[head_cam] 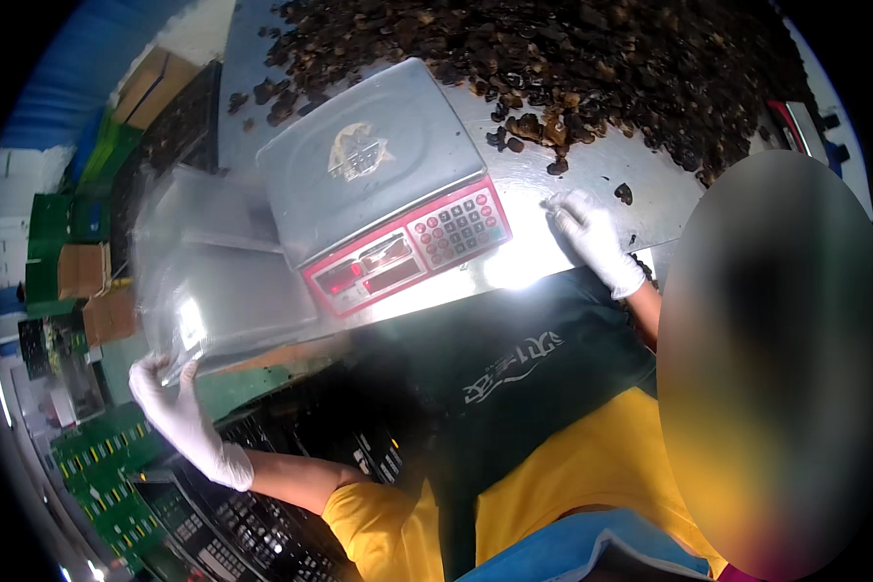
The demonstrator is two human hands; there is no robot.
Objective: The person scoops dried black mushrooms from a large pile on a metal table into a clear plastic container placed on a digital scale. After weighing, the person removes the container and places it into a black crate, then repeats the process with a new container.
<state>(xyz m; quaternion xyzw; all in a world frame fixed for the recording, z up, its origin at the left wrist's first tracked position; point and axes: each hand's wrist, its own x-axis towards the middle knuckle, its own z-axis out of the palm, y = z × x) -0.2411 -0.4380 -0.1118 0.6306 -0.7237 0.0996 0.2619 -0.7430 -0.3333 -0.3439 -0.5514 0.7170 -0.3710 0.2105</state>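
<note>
My left hand (185, 418), in a white glove, pinches the near corner of a stack of clear plastic bags (247, 284) at the table's left edge. The bags lie against the left side of a digital scale (378, 160) with a red front panel and a lit red display. On its grey weighing plate is a worn sticker (360, 151). My right hand (589, 233), also gloved, is on the metal table (527, 244) to the right of the scale, fingers curled. A small dark spot shows at its fingertips; whether it is held is unclear.
A large heap of dark brown pieces (553, 58), possibly dried mushrooms, covers the far table. One loose piece (623, 193) lies beyond my right hand. Cardboard boxes (108, 316) and green crates (109, 455) stand at left, black crates (262, 520) below. A blurred area hides the right side.
</note>
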